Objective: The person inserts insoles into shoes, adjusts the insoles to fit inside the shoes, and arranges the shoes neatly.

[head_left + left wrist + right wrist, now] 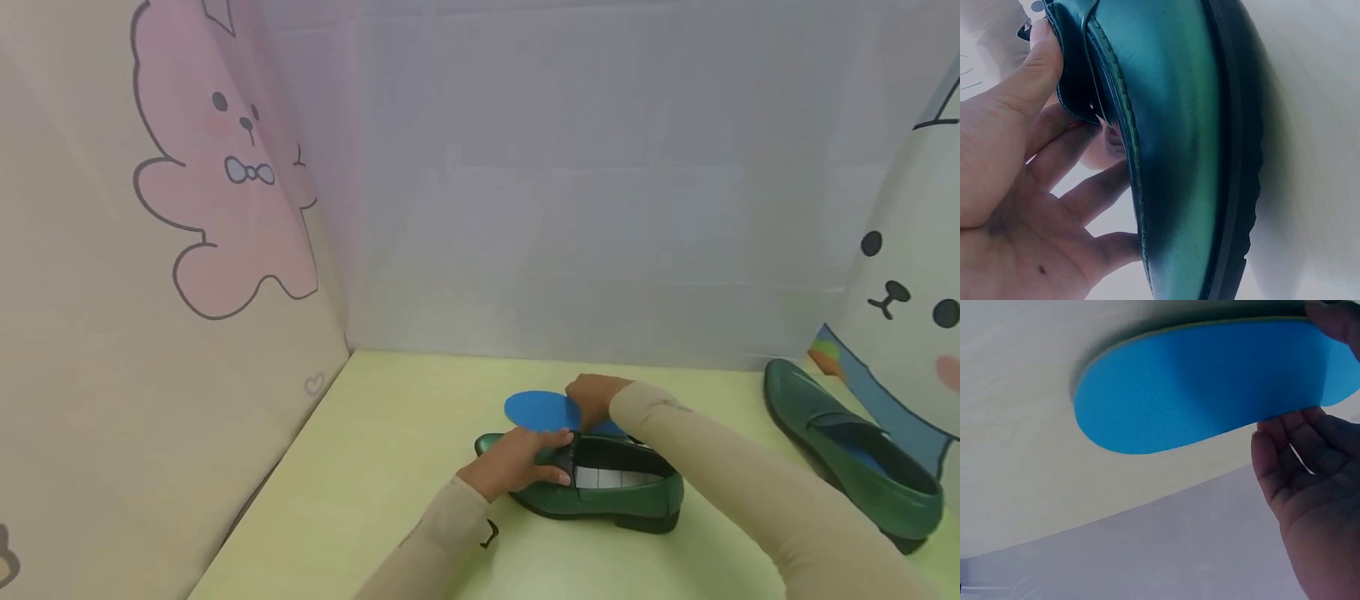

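A green shoe (600, 502) lies lengthwise on the bench (405, 433), toe to the left and heel to the right, with its dark mouth and pale inner lining on show. The person's left grip (517, 462) is closed around the upper at the dark tongue flap (566, 457), thumb on the near side and fingers across the far side; this hold probably steadies the shoe and spreads its mouth. In the left wrist view the fingers bend against the upper's stitched edge.

The right grip (596, 398) is just beyond the shoe, grasping a blue insole (1204, 387). The right wrist view shows the thumb on 1 long edge and the fingers under the other, leaving the rounded end free; pinching by the rims likely keeps the thin piece flat and easy to angle. The insole sits behind the shoe, outside it.

Well apart to the right, a 2nd shoe (855, 479) points its toe toward the back, and a patch of blue shows inside. A pale backdrop (570, 183) rises behind, and a pink cartoon animal (232, 242) decorates the left side.
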The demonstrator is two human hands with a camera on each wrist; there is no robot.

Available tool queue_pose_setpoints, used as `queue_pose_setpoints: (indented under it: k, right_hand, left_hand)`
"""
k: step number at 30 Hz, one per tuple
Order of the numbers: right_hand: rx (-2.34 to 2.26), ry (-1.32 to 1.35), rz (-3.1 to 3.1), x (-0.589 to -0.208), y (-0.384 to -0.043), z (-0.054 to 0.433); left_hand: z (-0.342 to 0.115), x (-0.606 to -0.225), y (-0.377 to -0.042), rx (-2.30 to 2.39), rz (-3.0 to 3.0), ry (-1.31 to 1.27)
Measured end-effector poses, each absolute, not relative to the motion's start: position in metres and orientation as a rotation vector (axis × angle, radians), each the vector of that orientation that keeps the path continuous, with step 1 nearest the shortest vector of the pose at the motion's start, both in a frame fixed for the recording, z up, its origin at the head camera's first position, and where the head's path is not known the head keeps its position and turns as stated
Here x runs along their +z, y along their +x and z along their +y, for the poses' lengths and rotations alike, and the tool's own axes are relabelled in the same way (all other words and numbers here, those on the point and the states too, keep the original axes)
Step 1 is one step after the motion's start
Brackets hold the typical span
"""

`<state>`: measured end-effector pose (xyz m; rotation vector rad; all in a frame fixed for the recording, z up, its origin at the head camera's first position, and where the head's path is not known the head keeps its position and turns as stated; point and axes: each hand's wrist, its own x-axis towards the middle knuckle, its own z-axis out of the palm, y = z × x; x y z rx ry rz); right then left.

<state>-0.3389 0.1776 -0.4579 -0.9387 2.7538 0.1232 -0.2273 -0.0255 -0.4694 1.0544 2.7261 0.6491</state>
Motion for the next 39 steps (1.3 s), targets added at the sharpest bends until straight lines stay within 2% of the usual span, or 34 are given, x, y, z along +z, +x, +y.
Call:
queue_pose_setpoints:
  k: [11, 22, 39]
  right_hand:
    - [0.089, -1.030, 2.783, -0.424, -0.333, 0.191]
    - [-0.059, -1.101, 2.790, -0.396, -0.325, 0.223]
    - [-0.116, -1.115, 2.834, -0.357, -0.284, 0.269]
  left_hand:
    - [-0.025, -0.466, -0.225, 0.657, 2.725, 0.975]
    - [-0.028, -0.462, -0.223, 0.690, 2.725, 1.050]
    - [-0.027, -0.469, -0.226, 0.722, 2.728, 1.025]
